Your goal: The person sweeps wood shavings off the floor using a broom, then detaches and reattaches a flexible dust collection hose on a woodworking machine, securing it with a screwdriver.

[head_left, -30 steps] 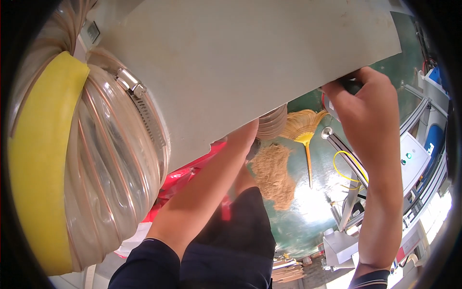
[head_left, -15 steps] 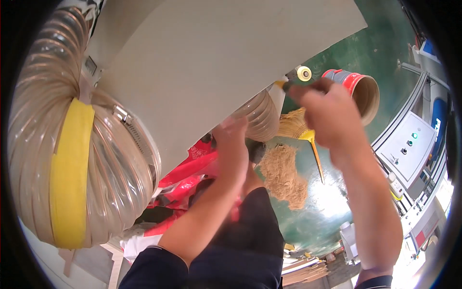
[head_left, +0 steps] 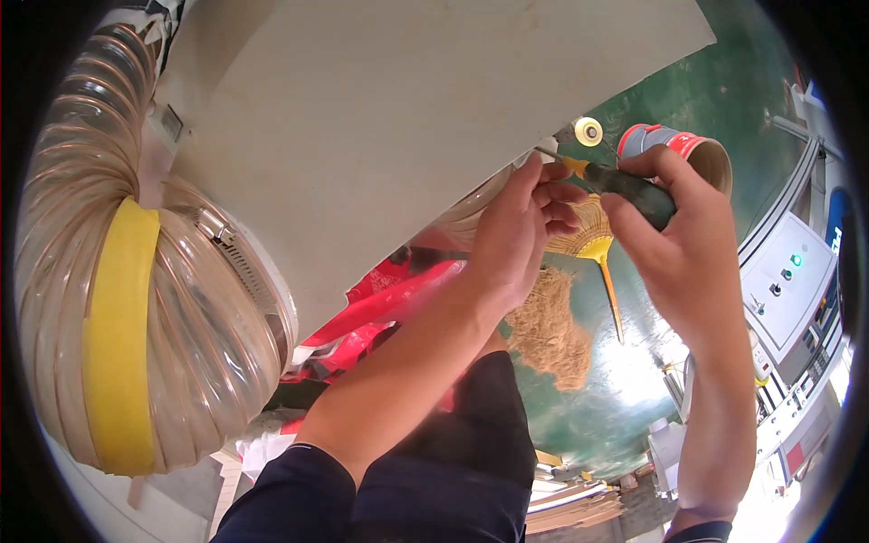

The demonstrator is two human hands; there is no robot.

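Note:
My right hand (head_left: 697, 253) grips a screwdriver (head_left: 638, 195) by its dark green and yellow handle. Its thin shaft points left, toward the lower edge of a large pale grey panel (head_left: 380, 118). Just under that edge is my left hand (head_left: 511, 240), with thumb raised and fingers curled close to the shaft. Whatever the left fingers may hold is hidden. Behind that hand, a clear ribbed hose (head_left: 466, 217) shows partly below the panel.
A thick clear hose (head_left: 204, 335) with a yellow band (head_left: 122, 344) and metal clamp (head_left: 226, 240) fills the left. Right of my hands are a caster wheel (head_left: 588, 132), a round drum (head_left: 711, 163), a broom (head_left: 593, 244), sawdust (head_left: 552, 335) and a control box (head_left: 789, 285). Red plastic (head_left: 380, 312) lies below the panel.
My left hand has moved up and right from beside the lower hose to the panel edge near the screwdriver. My right hand has shifted slightly right and down, still gripping the screwdriver.

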